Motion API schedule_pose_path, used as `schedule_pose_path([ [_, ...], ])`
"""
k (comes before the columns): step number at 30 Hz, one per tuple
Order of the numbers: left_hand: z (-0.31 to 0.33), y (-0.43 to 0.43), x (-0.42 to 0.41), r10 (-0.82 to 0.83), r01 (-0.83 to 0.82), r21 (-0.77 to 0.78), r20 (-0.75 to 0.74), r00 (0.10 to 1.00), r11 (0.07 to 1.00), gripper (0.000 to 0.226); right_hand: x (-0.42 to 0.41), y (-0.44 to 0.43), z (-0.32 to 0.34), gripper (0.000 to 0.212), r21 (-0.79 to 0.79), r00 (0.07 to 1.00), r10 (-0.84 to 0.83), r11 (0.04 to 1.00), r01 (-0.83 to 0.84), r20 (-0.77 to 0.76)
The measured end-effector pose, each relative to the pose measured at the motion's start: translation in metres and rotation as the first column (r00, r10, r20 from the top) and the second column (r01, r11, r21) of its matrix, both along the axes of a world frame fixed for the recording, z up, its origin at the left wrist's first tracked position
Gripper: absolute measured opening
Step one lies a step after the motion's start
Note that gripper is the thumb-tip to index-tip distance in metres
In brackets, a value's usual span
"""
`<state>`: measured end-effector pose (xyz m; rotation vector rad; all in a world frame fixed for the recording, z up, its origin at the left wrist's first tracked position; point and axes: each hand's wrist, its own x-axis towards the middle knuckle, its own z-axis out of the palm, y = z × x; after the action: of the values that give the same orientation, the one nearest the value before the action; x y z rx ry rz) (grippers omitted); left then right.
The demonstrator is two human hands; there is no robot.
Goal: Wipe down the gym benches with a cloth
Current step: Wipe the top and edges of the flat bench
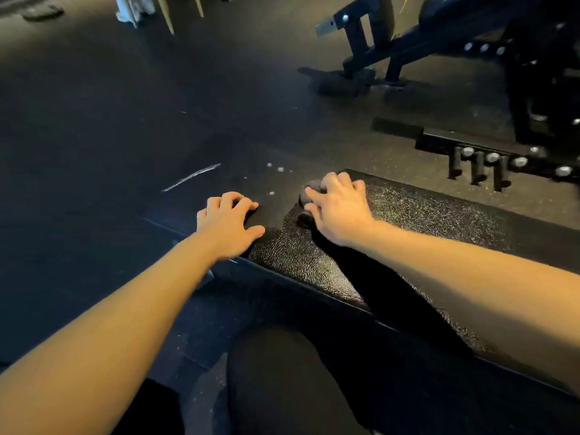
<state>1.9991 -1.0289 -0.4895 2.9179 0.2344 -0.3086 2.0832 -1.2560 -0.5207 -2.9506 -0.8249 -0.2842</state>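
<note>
Dark speckled rubber floor [94,120], scuffed with a white streak [191,177], spreads under a black metal machine frame [392,48] at the far right, and nearer stands a long black padded bench [423,215] with a grainy top. On its far end the right hand [339,211] grips a crumpled grey cloth [312,186], fingers curled over it and pressing it to the pad. The left hand [227,224] rests just beside it on the same end, fingers loosely bent, thumb splayed, holding nothing.
</note>
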Motion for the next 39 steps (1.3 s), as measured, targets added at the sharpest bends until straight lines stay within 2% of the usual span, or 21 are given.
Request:
schedule_pose_path([
  [3, 0.002, -0.003, -0.001, 0.018, -0.018, 0.008, -0.018, 1.0, 1.0, 0.06, 0.038, 0.003, -0.003, 0.036, -0.039, 0.989, -0.147, 0.988, 0.146, -0.01],
  [11, -0.001, 0.0, -0.002, -0.015, 0.015, 0.026, -0.018, 1.0, 1.0, 0.061, 0.081, 0.026, 0.002, 0.028, 0.025, 0.958, -0.243, 0.968, 0.249, -0.15],
  [18, 0.01, 0.015, -0.011, -0.165, 0.169, 0.106, -0.047, 0.985, 0.98, 0.063, 0.035, 0.018, 0.006, 0.058, 0.053, 0.965, -0.131, 0.988, 0.147, -0.228],
  [21, 0.014, 0.016, -0.016, -0.166, 0.181, 0.189, -0.095, 0.982, 0.965, 0.067, -0.015, 0.01, 0.008, 0.072, 0.042, 0.956, -0.02, 0.999, 0.034, -0.291],
  [23, 0.016, 0.014, -0.016, -0.143, 0.162, 0.191, -0.107, 0.984, 0.968, 0.067, -0.038, 0.004, 0.008, 0.078, -0.011, 0.95, 0.03, 0.999, -0.035, -0.311],
  [26, 0.014, 0.013, -0.016, -0.126, 0.14, 0.162, -0.094, 0.988, 0.977, 0.067, -0.027, -0.003, 0.013, 0.059, -0.02, 0.961, 0.028, 0.999, -0.035, -0.274],
  [29, 0.009, 0.018, -0.018, -0.123, 0.13, 0.163, -0.054, 0.991, 0.978, 0.068, 0.018, 0.005, 0.011, 0.047, -0.044, 0.978, -0.065, 0.997, 0.058, -0.198],
  [32, 0.006, 0.023, -0.022, -0.131, 0.133, 0.139, -0.023, 0.991, 0.981, 0.067, 0.069, 0.026, 0.007, 0.047, -0.079, 0.944, -0.192, 0.981, 0.177, -0.268],
  [34, 0.004, 0.025, -0.027, -0.134, 0.133, 0.127, 0.003, 0.991, 0.983, 0.067, 0.084, 0.037, 0.003, 0.043, -0.042, 0.935, -0.221, 0.975, 0.218, -0.279],
  [36, 0.002, 0.029, -0.031, -0.123, 0.121, 0.108, 0.014, 0.992, 0.987, 0.068, 0.074, 0.044, 0.002, 0.035, 0.027, 0.948, -0.206, 0.975, 0.219, -0.243],
  [39, 0.001, 0.033, -0.034, -0.12, 0.116, 0.093, 0.03, 0.992, 0.989, 0.07, 0.018, 0.045, 0.003, 0.027, 0.04, 0.982, -0.027, 0.999, 0.035, -0.187],
])
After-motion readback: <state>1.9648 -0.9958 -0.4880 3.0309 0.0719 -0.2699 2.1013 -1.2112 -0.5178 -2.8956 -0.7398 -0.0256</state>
